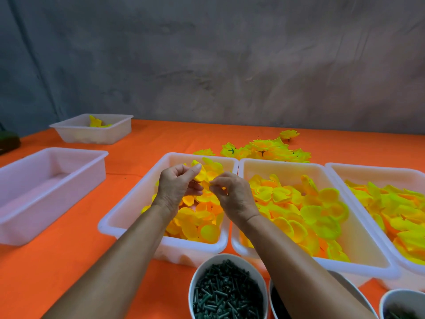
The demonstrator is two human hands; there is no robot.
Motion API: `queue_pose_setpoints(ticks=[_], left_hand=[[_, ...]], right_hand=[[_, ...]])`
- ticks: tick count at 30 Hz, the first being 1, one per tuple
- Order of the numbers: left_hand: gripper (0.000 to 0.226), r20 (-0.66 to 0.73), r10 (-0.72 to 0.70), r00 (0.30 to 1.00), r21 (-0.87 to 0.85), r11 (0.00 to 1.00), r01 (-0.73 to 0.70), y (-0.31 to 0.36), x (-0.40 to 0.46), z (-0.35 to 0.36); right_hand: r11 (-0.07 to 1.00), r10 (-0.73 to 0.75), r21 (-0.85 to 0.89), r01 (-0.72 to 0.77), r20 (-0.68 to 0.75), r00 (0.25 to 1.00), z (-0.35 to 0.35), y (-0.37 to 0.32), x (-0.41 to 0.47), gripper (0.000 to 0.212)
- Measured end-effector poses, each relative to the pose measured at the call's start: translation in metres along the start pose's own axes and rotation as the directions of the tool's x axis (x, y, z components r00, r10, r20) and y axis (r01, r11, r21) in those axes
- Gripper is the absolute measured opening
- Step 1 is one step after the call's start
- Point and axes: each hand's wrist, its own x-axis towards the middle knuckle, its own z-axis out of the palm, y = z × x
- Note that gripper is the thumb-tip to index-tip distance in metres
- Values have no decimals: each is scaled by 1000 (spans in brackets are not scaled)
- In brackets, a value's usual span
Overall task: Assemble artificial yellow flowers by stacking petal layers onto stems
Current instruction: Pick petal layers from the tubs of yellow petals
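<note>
Left hand: the left hand (176, 187) is raised over the nearest petal tray, thumb and forefinger pinching a small yellow petal layer (199, 173).
Right hand: the right hand (232, 194) has its fingers curled in, fingertips pinching at the same petal layer from the other side; whether a stem is held between them cannot be told.
Step in hand: judged to be threading or separating an inner petal layer, early in one flower's build.
Next move: likely needs the layer's centre hole lined up with a stem tip, then pushed down square.
Petal tray: white, translucent plastic tray (128, 210), rounded rim, holding small cupped fabric petals, yellow shading to orange.
Neighbouring trays: second tray (282, 166) and third tray (377, 171) hold larger, flatter petal layers.
Stems: dark green, short, peg-like plastic stems (226, 293) heaped in a round white bowl (202, 268), near the person.
Finished flowers: a loose pile of assembled flowers (266, 148) lies behind the trays on the orange cloth (69, 268).
</note>
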Motion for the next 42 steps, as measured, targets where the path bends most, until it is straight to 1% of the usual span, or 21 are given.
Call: queue_pose_setpoints(ticks=[6,9,12,17,22,24,27,31,34,37,40,42], left_hand=[[17,44,-9,999,-1,1000,9,0,-1,-1],[11,83,0,997,70,998,-6,-2,-2,0],[17,108,-10,994,163,987,-8,-5,-2,0],[12,100,-5,995,218,976,-17,-6,-1,-2],[12,51,24,998,307,951,-39,-9,2,-5],[12,60,23,998,365,930,-44,-12,3,-7],[11,66,34,997,456,888,-61,-17,5,-9],[13,163,-16,987,617,782,-89,-23,3,-6],[17,217,33,976,697,695,-178,-24,-2,-5],[27,213,70,975,733,648,-206,-22,-4,-6],[38,230,75,970,759,610,-227,-20,-3,0],[41,248,84,965,767,592,-248,-19,-3,6]], right_hand=[[1000,18,-23,-17,22,1000,0,2,1,14],[998,22,-67,-18,53,998,0,3,0,15],[996,44,-76,-39,62,997,0,3,0,13],[997,60,-50,-57,61,996,0,2,-2,15],[998,60,21,-61,59,996,-1,0,-4,27],[996,78,50,-80,27,997,-2,0,-4,26],[992,112,61,-112,14,994,-5,0,-3,19],[973,198,111,-200,36,980,-31,1,5,9],[948,273,153,-280,70,960,-67,8,7,9],[938,327,77,-337,118,937,-104,24,-3,5],[924,373,-15,-381,245,895,-134,38,-18,5],[917,395,-85,-389,332,857,-148,44,-27,9]])
